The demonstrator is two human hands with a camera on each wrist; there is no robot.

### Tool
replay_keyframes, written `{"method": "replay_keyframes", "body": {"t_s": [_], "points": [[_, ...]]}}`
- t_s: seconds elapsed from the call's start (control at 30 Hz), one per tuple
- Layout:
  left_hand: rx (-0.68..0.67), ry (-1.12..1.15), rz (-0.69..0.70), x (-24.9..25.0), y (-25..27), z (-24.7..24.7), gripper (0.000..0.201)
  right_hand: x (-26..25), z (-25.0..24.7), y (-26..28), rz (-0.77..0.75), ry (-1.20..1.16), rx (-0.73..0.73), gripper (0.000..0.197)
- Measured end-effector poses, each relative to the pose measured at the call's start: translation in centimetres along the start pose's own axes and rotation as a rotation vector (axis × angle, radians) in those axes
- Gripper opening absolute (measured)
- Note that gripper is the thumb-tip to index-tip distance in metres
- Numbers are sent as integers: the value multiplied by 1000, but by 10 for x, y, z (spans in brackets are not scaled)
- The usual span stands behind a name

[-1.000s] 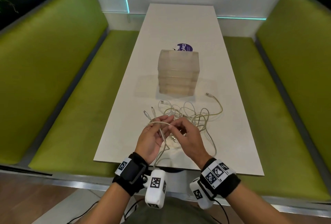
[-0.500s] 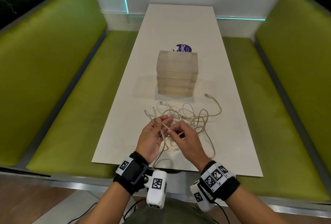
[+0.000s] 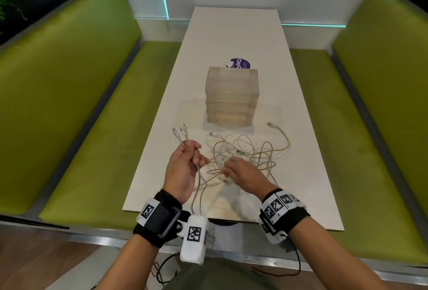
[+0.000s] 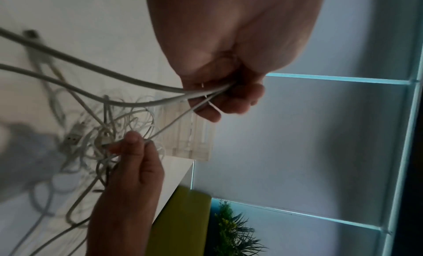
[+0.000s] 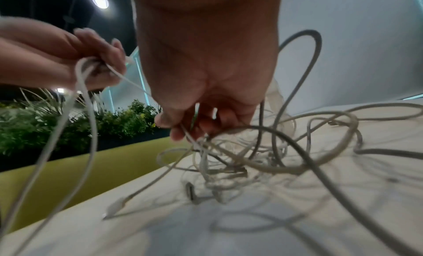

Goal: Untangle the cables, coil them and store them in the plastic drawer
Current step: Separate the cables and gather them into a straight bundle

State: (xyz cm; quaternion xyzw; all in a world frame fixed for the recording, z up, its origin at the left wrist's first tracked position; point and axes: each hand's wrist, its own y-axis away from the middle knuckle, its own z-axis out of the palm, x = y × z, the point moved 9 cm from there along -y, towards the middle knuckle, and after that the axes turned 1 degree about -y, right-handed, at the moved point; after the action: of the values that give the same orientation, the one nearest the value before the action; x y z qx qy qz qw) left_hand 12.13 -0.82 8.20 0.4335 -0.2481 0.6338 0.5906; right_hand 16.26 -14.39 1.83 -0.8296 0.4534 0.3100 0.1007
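- Your left hand [image 3: 183, 169] is gripping cable ends [image 3: 180, 133], raised above the bench [image 3: 231, 35].
- Your right hand [image 3: 243, 175] is pinching a strand in the tangle [image 3: 250, 153], near the bench's front edge.

One tangle of cables [image 3: 245, 153], one plastic drawer unit [image 3: 231, 97], two green benches [image 3: 69, 104], one table [image 3: 234, 35].
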Motion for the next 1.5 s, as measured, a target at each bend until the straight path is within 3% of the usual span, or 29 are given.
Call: {"method": "replay_keyframes", "body": {"t_s": [0.13,0.3,0.37,0.43,0.5,0.57,0.67,0.77,0.87,0.97,1.1,1.27,1.4,1.5], "points": [[38,8,86,26,2,-4,29,-10,-24,-16,-57,157,157,25],[131,14,212,70,-1,-30,31,13,-34,-24,11,108,150,20],[169,-98,211,69,-7,-44,30,15,-47,-21,14,-37,257,18],[178,-352,159,52,-11,-47,24,10,-58,-19,21,-159,325,22],[97,-595,83,24,-13,-33,12,-1,-63,-18,17,-207,330,25],[4,-663,26,0,-12,-14,17,-13,-65,-15,-13,-219,322,26],[-110,-566,-14,-21,-13,14,26,-23,-57,-11,-50,-206,310,28],[-162,-539,12,-32,-16,31,22,-23,-53,-10,-46,-156,328,32],[-109,-551,86,-25,-20,31,19,-26,-55,-8,-62,-109,368,22],[-2,-532,123,-14,-22,24,29,-30,-50,-10,-86,2,360,16],[5,-311,190,22,-21,28,31,6,-22,-22,65,305,185,23],[21,-184,269,67,-18,18,33,30,-31,-21,143,177,250,26],[46,-475,202,40,-24,3,27,18,-38,-26,127,136,254,31],[-36,-726,108,3,-29,10,26,-1,-43,-23,67,154,249,25]]}}
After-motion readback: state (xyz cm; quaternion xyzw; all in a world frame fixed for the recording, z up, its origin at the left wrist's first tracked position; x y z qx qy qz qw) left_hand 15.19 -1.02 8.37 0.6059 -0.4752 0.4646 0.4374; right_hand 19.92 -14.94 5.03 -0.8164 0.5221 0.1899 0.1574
